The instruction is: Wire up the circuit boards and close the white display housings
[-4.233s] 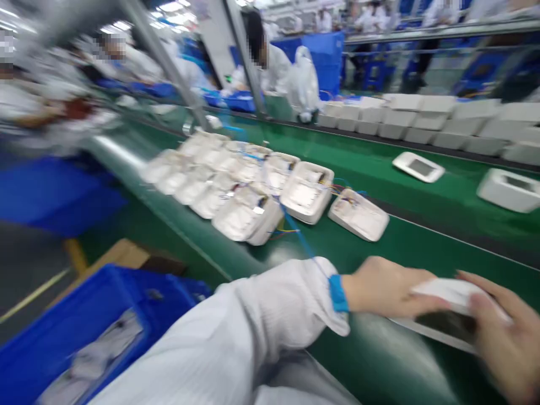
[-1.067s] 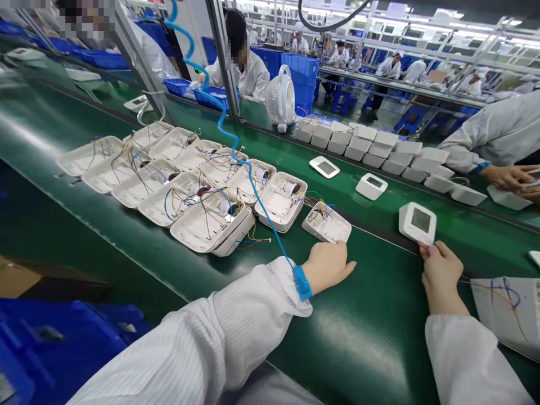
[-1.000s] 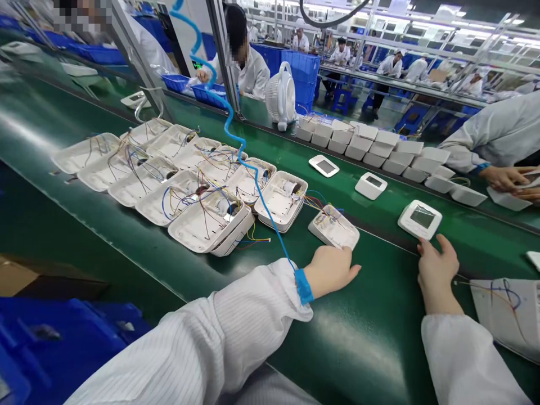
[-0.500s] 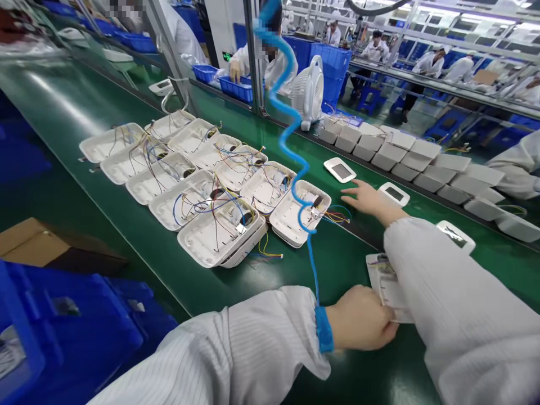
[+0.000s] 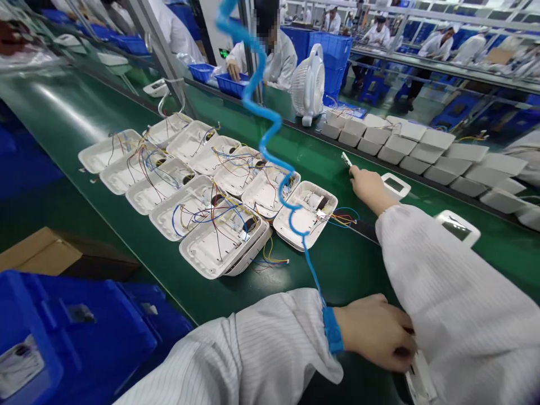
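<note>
My right hand (image 5: 369, 187) reaches over the green belt, its fingers closed on the edge of a small white panel (image 5: 346, 160), which stands tilted nearly edge-on. Closer to me, my left hand (image 5: 378, 332), with a blue wrist strap (image 5: 333, 330), is closed on a white plastic housing (image 5: 419, 378). My right sleeve and the hand cover much of that housing. White framed panels with dark windows, one just beyond my right wrist (image 5: 396, 185) and another beside the sleeve (image 5: 459, 229), lie on the belt.
Open white housings (image 5: 211, 247) with loose coloured wires fill the left of the bench. A blue coiled cord (image 5: 270, 115) hangs in front. Stacked grey-white housings (image 5: 430, 149) and a fan (image 5: 307, 87) line the far side. Blue bins (image 5: 97, 315) stand lower left; co-workers sit beyond.
My right hand has closed on the far white panel and tipped it up from the belt. My left hand has moved slightly right and nearer with the housing, which has turned.
</note>
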A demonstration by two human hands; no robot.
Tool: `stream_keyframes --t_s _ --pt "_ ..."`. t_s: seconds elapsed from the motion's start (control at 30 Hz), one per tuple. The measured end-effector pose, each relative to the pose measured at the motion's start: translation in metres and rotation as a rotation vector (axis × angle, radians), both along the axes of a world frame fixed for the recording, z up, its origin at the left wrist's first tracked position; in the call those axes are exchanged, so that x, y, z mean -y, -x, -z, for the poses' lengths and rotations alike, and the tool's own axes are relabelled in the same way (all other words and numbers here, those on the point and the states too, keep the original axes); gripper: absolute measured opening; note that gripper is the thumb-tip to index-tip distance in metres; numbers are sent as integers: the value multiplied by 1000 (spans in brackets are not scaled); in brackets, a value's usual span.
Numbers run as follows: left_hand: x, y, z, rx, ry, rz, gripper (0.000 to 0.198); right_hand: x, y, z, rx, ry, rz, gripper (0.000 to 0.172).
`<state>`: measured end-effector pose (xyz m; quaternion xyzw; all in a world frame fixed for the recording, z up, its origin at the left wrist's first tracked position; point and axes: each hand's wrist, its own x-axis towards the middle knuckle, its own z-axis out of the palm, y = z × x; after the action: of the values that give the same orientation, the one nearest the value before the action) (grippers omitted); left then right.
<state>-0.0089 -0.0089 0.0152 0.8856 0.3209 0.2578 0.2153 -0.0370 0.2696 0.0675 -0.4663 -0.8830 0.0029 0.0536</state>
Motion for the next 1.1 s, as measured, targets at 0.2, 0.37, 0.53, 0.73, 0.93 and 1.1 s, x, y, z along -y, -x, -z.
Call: stream_keyframes --t_s 0.2,0.37,0.53,0.73,0.93,1.1 --pt "-5 9 -7 115 207 146 29 69 -93 -47 -397 85 141 34" --pt "-9 7 -7 560 406 -52 43 190 -181 -50 -1003 474 238 61" --pt "6 -13 -5 1037 654 -115 52 295 -235 -35 -988 589 277 61" --pt "26 -31 -30 1354 1164 -87 58 336 -291 -24 -541 220 480 37" --pt "24 -31 -36 1236 1113 -6 70 313 -271 -36 -584 428 302 39" --pt "19 -24 -27 1215 1085 -16 76 301 -253 -40 -773 702 274 41"
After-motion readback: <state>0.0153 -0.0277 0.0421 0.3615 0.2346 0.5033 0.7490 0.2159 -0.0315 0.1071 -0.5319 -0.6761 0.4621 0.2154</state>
